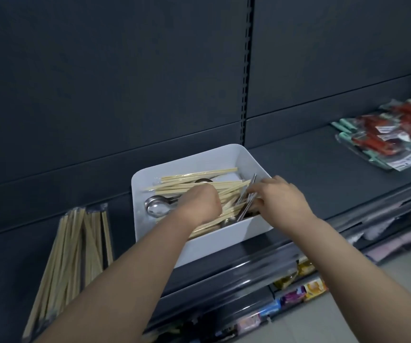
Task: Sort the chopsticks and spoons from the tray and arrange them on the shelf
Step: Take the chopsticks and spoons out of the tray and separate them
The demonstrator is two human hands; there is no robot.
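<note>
A white tray (245,159) stands on the dark shelf (310,169). It holds wrapped wooden chopsticks (199,175), metal spoons (157,206) and metal chopsticks (247,198). My left hand (199,206) reaches into the tray with its fingers curled down among the wooden chopsticks; what they hold is hidden. My right hand (280,200) is at the tray's right side and its fingers pinch the metal chopsticks. Left of the tray a sorted pile of wrapped wooden chopsticks (75,248) lies on the shelf.
Packaged red and green goods (392,142) lie at the shelf's far right. Dark back panels with a slotted upright (246,70) rise behind the tray. Lower shelves with colourful packets (298,290) show below the shelf's front edge.
</note>
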